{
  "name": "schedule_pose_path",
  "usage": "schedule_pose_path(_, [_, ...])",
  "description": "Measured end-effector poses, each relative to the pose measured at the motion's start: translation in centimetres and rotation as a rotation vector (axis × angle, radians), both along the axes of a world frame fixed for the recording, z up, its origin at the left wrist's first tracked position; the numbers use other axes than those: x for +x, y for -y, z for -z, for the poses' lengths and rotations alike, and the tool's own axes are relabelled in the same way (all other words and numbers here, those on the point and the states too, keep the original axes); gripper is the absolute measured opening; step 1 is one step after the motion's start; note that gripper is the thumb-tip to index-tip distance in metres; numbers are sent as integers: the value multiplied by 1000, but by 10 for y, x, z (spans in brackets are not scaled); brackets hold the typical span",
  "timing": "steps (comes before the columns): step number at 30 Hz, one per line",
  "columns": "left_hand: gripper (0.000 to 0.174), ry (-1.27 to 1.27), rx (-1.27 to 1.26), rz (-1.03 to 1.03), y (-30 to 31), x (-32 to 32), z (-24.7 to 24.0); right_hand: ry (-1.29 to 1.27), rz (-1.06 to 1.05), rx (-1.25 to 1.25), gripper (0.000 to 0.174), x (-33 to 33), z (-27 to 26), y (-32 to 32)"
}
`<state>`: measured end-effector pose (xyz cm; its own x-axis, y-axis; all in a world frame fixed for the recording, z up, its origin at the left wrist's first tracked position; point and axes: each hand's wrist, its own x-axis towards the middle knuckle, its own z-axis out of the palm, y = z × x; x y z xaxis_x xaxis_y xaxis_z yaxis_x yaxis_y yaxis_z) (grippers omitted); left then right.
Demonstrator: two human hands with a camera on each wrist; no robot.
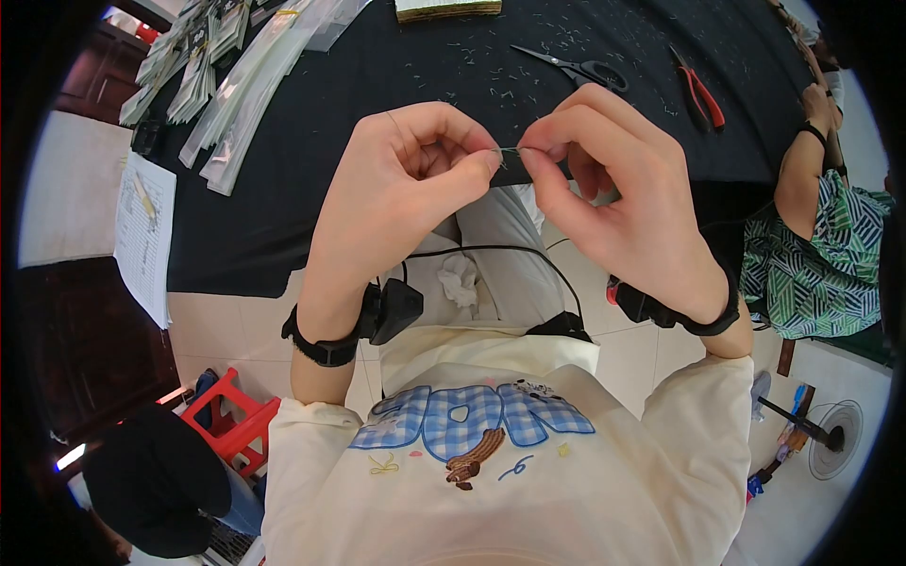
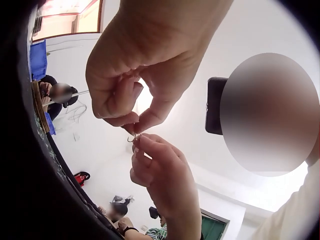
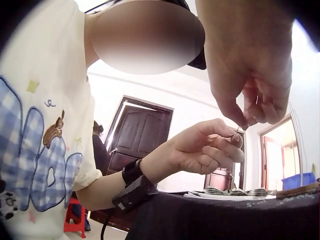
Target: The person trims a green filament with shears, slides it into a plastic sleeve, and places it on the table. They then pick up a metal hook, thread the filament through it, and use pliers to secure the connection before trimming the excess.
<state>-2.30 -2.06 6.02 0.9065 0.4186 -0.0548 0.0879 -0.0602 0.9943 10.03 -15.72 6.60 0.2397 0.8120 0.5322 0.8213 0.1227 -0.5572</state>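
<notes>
In the head view my left hand and right hand meet fingertip to fingertip above the near edge of the black-covered table. A short pale line spans the small gap between them. The left wrist view has a tiny fish hook at the meeting fingertips, its bend sticking out to one side. My left thumb and forefinger pinch at the hook's shank; my right thumb and forefinger pinch the thin line close beside it. Both hands' other fingers are curled. Most of the line is hidden by the fingers.
Beyond my hands lie black scissors, red-handled pliers and scattered pale clippings. A stack of cards sits at the far edge. Clear plastic sleeves and a printed sheet are at left. Another person's arm is at right.
</notes>
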Motion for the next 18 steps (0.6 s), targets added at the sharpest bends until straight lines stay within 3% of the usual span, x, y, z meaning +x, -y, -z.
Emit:
schedule_pose_path(10, [10, -2, 4, 76, -5, -3, 2, -165, -26, -114, 5, 4, -6, 3])
schedule_pose_path(15, [9, -47, 30, 101, -7, -2, 2, -432, -55, -210, 4, 4, -4, 2])
schedule_pose_path(18, [10, -18, 13, 93, -7, -2, 4, -416, -55, -214, 4, 6, -3, 2])
